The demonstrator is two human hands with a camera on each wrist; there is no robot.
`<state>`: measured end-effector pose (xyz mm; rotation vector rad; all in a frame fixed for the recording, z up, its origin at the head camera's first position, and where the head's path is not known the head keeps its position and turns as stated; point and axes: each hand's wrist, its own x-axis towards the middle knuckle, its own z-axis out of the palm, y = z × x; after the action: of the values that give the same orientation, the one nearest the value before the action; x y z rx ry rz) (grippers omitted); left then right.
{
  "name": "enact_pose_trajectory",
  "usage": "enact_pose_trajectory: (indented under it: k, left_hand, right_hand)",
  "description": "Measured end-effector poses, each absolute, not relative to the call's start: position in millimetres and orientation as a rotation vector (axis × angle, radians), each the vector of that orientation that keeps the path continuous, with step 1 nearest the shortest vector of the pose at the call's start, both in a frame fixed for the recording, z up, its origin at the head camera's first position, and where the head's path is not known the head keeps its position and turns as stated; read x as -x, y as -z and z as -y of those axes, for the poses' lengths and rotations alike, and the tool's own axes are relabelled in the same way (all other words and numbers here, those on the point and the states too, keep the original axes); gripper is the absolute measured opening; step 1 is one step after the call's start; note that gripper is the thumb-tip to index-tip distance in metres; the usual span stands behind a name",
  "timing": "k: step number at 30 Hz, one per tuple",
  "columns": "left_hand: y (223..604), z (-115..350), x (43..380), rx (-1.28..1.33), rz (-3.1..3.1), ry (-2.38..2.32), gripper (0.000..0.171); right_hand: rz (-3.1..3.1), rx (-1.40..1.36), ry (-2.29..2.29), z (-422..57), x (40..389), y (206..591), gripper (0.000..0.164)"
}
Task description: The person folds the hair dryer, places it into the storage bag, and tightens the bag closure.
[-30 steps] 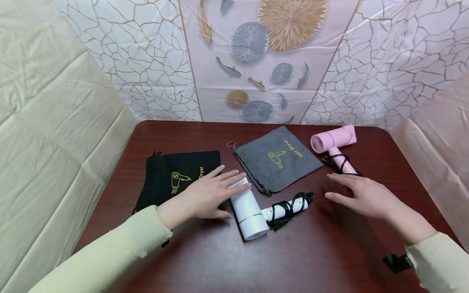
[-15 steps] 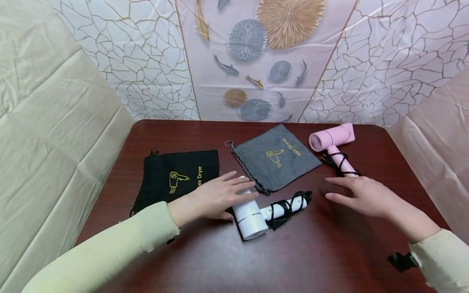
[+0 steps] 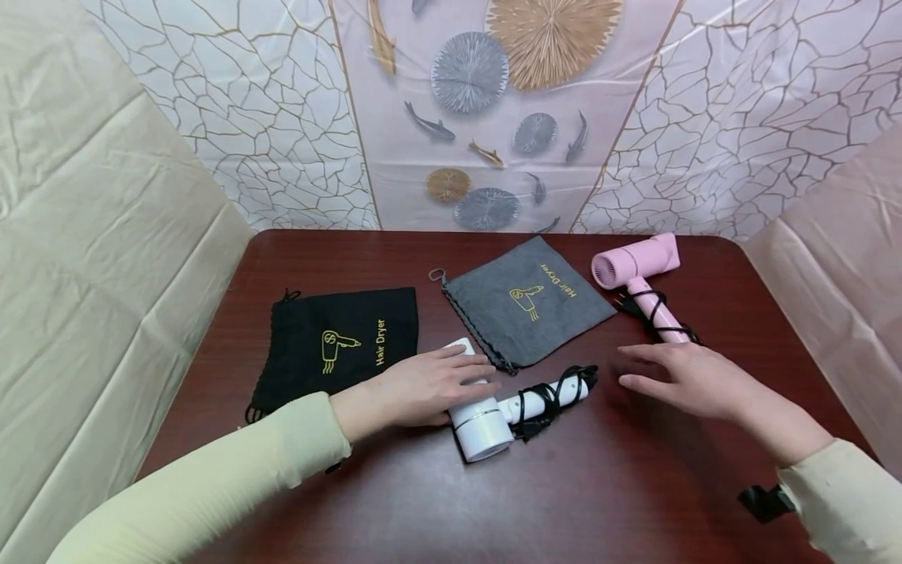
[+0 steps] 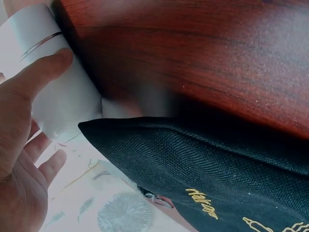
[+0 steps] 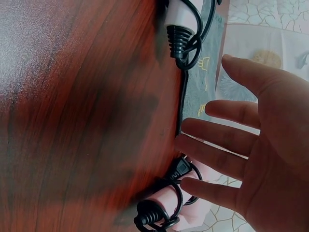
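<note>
My left hand (image 3: 440, 384) lies across the barrel of a white hair dryer (image 3: 482, 435), fingers over its top. In the left wrist view the thumb presses the side of the white barrel (image 4: 65, 92), and the fingers reach around the far side. Black cord is wound round the dryer's handle (image 3: 539, 403), which points right. My right hand (image 3: 694, 380) hovers at the right with fingers spread and an empty palm. It is nearest the handle of a pink hair dryer (image 3: 637, 262), also wrapped in black cord; its handle end shows below the fingers in the right wrist view.
A black drawstring bag (image 3: 299, 337) with yellow "Hair Dryer" print lies left of the white dryer. Behind it, a grey drawstring bag (image 3: 486, 290) lies flat between the two dryers. The dark red table (image 3: 535, 509) is bounded by fabric panels at the back and sides.
My left hand has slid right and settled lower onto the white hair dryer, its thumb now against the barrel. The right hand has barely moved. The head view has shifted slightly.
</note>
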<state>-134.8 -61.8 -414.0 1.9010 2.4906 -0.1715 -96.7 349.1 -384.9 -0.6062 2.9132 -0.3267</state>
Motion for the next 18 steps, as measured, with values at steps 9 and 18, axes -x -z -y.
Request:
enact_pose_trajectory:
  k: [9,18]
  left_hand:
    - [416.3,61.2,134.0,-1.934,-2.487,0.087,0.068]
    - [420.3,63.7,127.6,-2.017,-2.461,0.015,0.063]
  right_hand:
    - [-2.889,0.593,0.317,-347.1,97.5,387.7,0.051]
    - [-2.883,0.590,0.310,-344.7,98.6,388.9,0.051]
